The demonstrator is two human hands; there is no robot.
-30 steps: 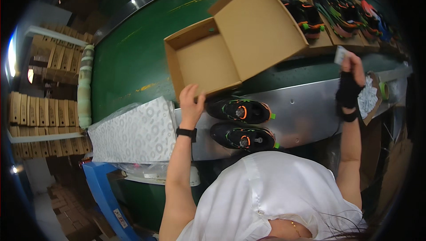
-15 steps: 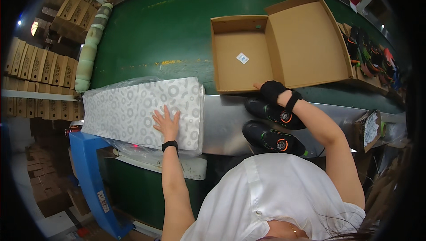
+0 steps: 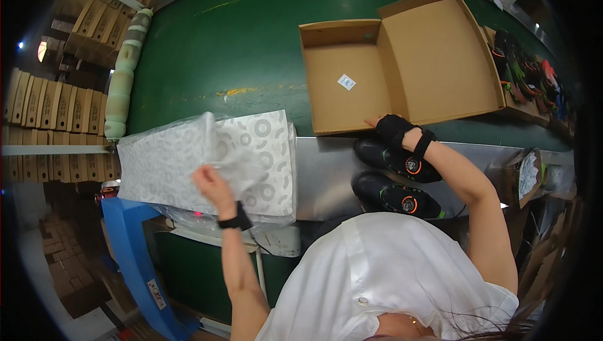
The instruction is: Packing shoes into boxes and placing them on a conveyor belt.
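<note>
The left forearm [image 3: 242, 265] reaches forward from the near edge, its wrist banded in black. The left hand [image 3: 213, 184] is above the near part of the paper stack [image 3: 160, 174], its fingers curled closed and slightly blurred on one patterned sheet [image 3: 235, 165], which is raised and folded over toward the left. How many sheets lie beneath cannot be told.

Just right of the stack, on one metal ledge [image 3: 321, 171], two black shoes [image 3: 394, 195] lie one beyond the other. The right arm bends over the farther shoe; the right hand [image 3: 392, 129], in one fingerless black glove, is at the box's near wall, one finger stretched left. Whether its other fingers grip anything cannot be told.

Beyond is one open cardboard box [image 3: 449, 64], lid to the right, holding one white label [image 3: 346, 81] on its bottom. The green belt [image 3: 239, 46] spreads farthest.
</note>
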